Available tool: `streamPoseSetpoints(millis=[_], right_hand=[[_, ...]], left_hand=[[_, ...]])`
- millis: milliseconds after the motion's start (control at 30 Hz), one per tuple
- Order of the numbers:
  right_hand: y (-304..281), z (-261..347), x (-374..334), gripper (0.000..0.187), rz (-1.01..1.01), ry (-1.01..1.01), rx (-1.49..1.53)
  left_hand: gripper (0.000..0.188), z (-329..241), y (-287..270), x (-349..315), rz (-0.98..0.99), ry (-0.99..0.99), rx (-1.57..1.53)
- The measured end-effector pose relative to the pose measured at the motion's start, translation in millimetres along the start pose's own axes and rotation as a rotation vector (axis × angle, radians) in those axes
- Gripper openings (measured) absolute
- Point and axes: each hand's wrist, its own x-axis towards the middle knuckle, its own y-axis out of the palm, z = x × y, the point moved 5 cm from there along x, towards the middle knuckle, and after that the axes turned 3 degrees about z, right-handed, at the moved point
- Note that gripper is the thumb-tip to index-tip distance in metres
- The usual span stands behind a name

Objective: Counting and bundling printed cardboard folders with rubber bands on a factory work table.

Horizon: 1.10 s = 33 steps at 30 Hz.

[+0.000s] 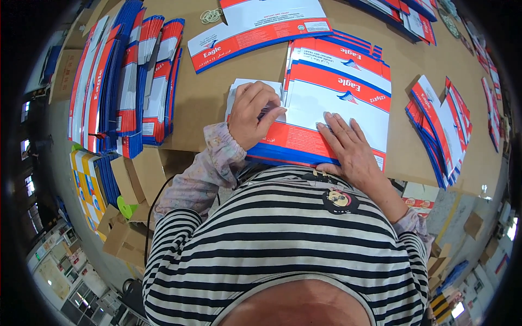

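A stack of flat, folded cartons [331, 119] in white, red and blue lies at the table's near edge, against my body. My left hand [253, 111] is closed at the stack's left side, fingers curled toward the thumb; what they pinch, if anything, is hidden. Flat on the top carton rests my right hand [350, 144], its fingers stretched out and its thumb by the near edge. Beyond the stack, a separate flat carton sheet [261, 32] lies at an angle and touches the stack's far side.
Bundles of similar cartons [128, 81] stand at the left of the brown table [187, 117]. Another fanned bundle [443, 125] lies at the right. Pale rubber bands [211, 16] sit at the far left. Open cardboard boxes [128, 233] stand below the table's left edge.
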Motion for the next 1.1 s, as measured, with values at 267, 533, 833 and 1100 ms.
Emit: streamPoseSetpoints(millis=[267,533,833,1100], right_hand=[[-30,-1,-8,0.058,0.055,-0.090,-0.066],[-170,-9,-33,0.052,-0.662,0.066,-0.004],[-60,-33,190,0.056,-0.520,-0.120,-0.309],[-27,-40,242,0.057,-0.231,-0.257,-0.370]], left_hand=[[0.014,12,-28,11,-0.041,-0.048,-0.078],[0.027,25,-55,-35,-0.195,-0.378,-0.439],[0.078,-14,20,-34,0.210,-0.119,0.352],[0.071,-4,17,-21,0.174,-0.144,0.324]])
